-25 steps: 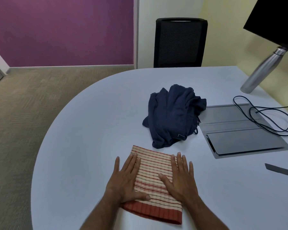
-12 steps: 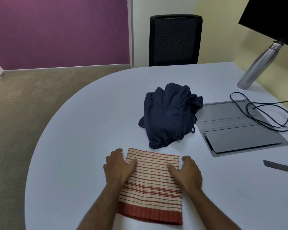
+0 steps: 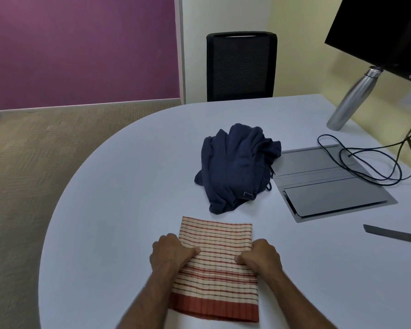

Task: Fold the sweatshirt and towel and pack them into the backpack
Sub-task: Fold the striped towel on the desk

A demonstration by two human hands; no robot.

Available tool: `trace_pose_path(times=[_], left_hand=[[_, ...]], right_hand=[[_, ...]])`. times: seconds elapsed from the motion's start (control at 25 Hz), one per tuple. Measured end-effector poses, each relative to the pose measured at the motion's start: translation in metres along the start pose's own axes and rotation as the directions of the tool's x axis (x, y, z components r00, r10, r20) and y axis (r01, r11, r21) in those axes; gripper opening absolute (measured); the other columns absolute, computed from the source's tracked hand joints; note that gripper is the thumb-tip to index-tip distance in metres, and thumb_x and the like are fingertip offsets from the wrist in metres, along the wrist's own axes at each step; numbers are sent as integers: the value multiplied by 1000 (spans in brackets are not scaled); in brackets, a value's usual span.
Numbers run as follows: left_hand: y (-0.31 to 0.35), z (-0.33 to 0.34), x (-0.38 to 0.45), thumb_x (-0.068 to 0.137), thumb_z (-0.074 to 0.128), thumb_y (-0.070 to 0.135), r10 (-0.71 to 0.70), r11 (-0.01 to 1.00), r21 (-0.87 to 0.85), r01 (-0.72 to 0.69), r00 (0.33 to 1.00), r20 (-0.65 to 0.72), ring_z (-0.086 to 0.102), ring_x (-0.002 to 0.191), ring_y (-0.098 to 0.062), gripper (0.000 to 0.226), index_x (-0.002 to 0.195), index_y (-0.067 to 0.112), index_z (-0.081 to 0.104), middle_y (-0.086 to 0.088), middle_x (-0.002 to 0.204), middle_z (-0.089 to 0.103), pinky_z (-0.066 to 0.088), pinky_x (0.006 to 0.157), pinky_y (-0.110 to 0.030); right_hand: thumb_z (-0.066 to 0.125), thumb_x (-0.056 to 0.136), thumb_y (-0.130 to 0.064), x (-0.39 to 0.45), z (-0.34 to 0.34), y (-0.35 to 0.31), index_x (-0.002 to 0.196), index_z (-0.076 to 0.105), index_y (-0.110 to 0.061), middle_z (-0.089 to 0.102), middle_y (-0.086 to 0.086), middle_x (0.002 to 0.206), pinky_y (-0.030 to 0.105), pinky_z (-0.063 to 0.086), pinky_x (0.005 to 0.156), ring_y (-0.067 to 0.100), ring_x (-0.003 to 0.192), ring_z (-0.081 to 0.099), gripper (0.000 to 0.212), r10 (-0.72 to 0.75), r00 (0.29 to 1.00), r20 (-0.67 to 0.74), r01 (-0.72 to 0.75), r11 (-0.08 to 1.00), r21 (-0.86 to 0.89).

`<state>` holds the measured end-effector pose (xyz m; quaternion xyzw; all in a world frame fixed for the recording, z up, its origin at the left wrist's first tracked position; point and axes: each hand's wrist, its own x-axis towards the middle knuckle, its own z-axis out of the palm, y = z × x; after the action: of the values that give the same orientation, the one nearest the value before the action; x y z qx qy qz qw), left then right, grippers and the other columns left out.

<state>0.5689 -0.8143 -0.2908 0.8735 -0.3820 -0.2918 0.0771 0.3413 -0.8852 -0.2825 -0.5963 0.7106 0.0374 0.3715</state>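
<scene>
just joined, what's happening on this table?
A person grips the side edges of a folded red-and-cream striped towel, left hand on one edge, right hand on the other, on a white rounded table. The navy sweatshirt lies crumpled beyond it, unfolded. No backpack in view.

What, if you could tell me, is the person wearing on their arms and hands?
Nothing shows on either. The left hand and the right hand are bare, with no gloves, rings, watch or bands visible. Both forearms are uncovered right down to the bottom edge of the picture, so no sleeve is in view.
</scene>
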Motion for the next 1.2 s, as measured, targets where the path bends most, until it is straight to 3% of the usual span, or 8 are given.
trace_pose_path(times=[0.16, 0.28, 0.4, 0.52, 0.68, 0.92, 1.08, 1.2], left_hand=[[2, 2, -15, 77, 66, 71, 49, 998, -33, -49, 999, -10, 64, 76, -10, 51, 101, 27, 56, 13, 92, 64, 53, 67, -23], [2, 9, -24, 84, 70, 47, 133, 970, -211, -123, 990, 36, 65, 76, -10, 36, 101, 25, 47, 10, 93, 64, 60, 72, -28], [18, 6, -40, 88, 69, 23, 278, 893, -387, -231, 958, 71, 65, 80, -9, 44, 119, 26, 37, 8, 101, 63, 59, 71, -23], [52, 4, -54, 95, 60, 18, 440, 834, -423, -354, 889, 123, 61, 94, -9, 43, 127, 36, 36, 10, 114, 57, 54, 80, -21], [105, 16, -73, 86, 53, -2, 609, 780, -334, -529, 763, 217, 47, 120, -8, 48, 121, 30, 61, 7, 139, 52, 44, 109, -31], [211, 50, -127, 77, 64, 4, 786, 542, -175, -822, 422, 452, 35, 141, -16, 82, 153, 21, 35, 2, 155, 32, 34, 116, -29], [287, 85, -167, 79, 67, 5, 798, 397, -117, -911, 279, 534, 30, 144, -19, 90, 157, 24, 25, 2, 160, 23, 35, 116, -32], [335, 119, -192, 83, 67, 8, 801, 319, -99, -943, 213, 559, 30, 144, -21, 89, 157, 27, 22, 2, 161, 22, 38, 115, -36]], right_hand=[[74, 78, -30, -8, 4, 7, 96, 66, -19, 70, -6, 91, 22, 51, 60, 9, 75, 66, 23, -24, 999, -32, 28, 987, 158], [70, 84, -18, -17, 7, 20, 106, 65, -15, 70, -1, 103, 26, 57, 72, 14, 86, 68, 23, -1, 1000, -1, 2, 928, 372], [71, 82, -11, -28, 6, 47, 113, 68, -16, 73, -2, 106, 33, 59, 83, 14, 90, 70, 31, 15, 1000, -17, -5, 864, 503], [70, 81, -10, -40, -7, 75, 113, 68, -18, 73, -5, 105, 37, 59, 86, 13, 91, 70, 34, 49, 996, -68, 0, 813, 582], [70, 78, -7, -63, -38, 116, 110, 68, -22, 73, -6, 104, 40, 59, 87, 14, 93, 70, 35, 122, 979, -164, 29, 713, 701], [71, 82, 0, -100, -94, 218, 107, 68, -21, 76, -3, 99, 43, 60, 85, 18, 92, 72, 32, 330, 903, -274, 72, 513, 856], [69, 86, 1, -114, -131, 285, 104, 70, -19, 77, 0, 95, 44, 61, 81, 20, 88, 73, 27, 437, 849, -298, 78, 454, 888], [68, 87, -1, -119, -153, 327, 104, 69, -19, 76, 1, 97, 45, 61, 81, 21, 89, 73, 25, 507, 804, -311, 82, 424, 902]])
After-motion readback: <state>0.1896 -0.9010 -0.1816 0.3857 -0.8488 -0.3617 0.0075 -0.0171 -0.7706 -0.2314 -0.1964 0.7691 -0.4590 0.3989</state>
